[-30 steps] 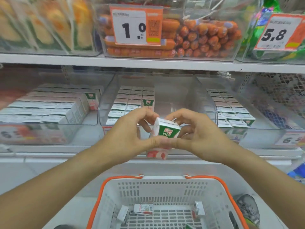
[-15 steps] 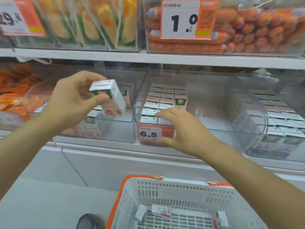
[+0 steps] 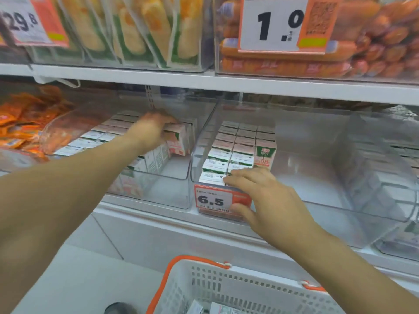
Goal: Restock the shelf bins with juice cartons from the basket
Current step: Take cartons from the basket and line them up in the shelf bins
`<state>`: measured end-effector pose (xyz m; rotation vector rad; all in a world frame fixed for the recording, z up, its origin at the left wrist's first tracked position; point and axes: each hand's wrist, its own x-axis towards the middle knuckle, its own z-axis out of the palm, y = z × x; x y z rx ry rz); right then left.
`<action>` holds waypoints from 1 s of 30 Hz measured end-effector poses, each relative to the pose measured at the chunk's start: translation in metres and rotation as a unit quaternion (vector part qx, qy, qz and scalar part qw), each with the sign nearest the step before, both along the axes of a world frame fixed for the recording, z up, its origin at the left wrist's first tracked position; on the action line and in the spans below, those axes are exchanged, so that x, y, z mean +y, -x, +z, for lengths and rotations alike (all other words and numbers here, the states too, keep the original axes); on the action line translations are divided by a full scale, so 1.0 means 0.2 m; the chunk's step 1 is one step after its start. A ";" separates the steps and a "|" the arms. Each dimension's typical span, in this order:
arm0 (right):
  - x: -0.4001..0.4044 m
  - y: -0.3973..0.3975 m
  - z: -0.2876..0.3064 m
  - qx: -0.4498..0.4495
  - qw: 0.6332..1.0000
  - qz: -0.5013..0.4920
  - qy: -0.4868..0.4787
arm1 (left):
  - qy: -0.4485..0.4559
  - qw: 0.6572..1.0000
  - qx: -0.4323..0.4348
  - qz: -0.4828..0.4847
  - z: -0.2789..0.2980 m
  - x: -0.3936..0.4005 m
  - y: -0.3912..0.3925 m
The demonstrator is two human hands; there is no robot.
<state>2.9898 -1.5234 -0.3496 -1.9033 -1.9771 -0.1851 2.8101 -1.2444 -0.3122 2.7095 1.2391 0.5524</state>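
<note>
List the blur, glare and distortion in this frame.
Head view: motion blur smears the left hand and its carton; glare streaks the clear bin floor; wide-angle distortion bows the shelf edge; the 6.5 tag stays readable.

- Left hand (image 3: 150,130) is bare, no glove, ring or band showing on it
- Left forearm is bare from the 8 o'clock edge up to the wrist, with no sleeve or watch
- Right hand (image 3: 263,200) is likewise bare, short plain nails on the fingers
- Right forearm is uncovered down to the 4 o'clock corner
</note>
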 end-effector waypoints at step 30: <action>-0.58 -0.09 -0.37 0.069 0.972 0.028 0.222 | 0.316 0.931 0.058 -0.177 -1.01 -1.33 0.06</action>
